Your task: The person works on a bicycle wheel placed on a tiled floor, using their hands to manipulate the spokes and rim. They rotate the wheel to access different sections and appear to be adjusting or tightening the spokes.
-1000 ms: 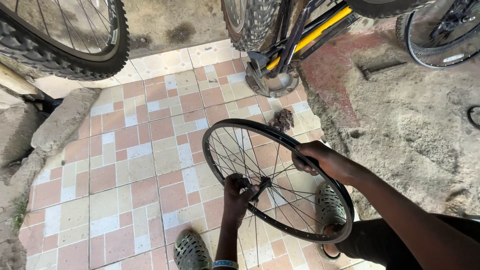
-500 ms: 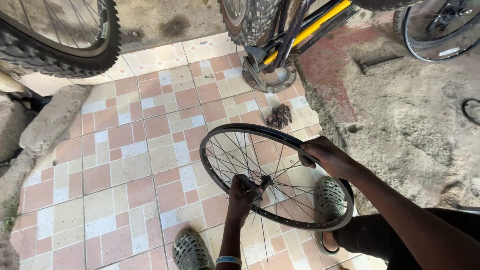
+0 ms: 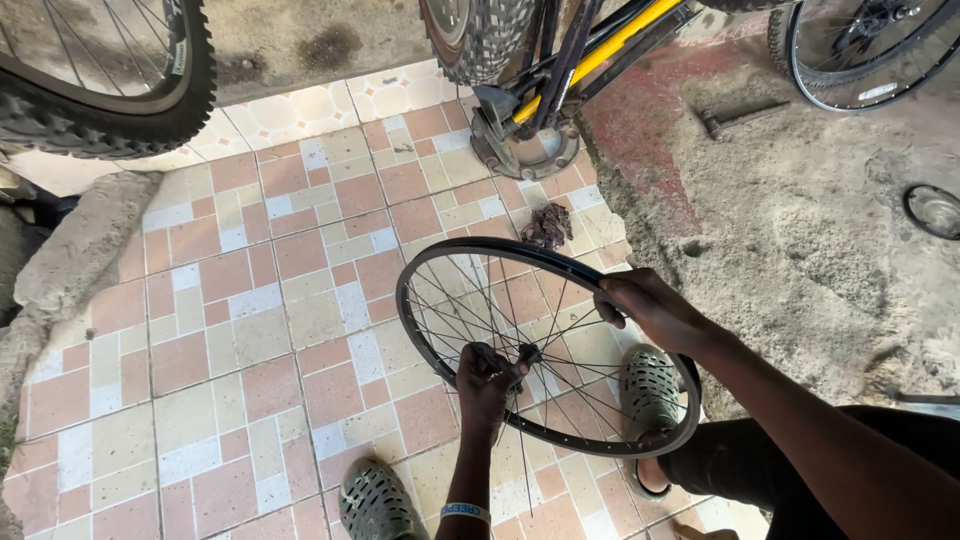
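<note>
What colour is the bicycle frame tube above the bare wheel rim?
Yellow: the frame tube shows clearly in the head view, beyond the rim.

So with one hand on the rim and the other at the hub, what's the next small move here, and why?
Probably a slight turn of the bare wheel by the right hand, which grips the rim, while the left hand pinches at the hub. The wheel stands tilted on the tiled floor, so turning it would bring the next spokes to those fingers.
</note>
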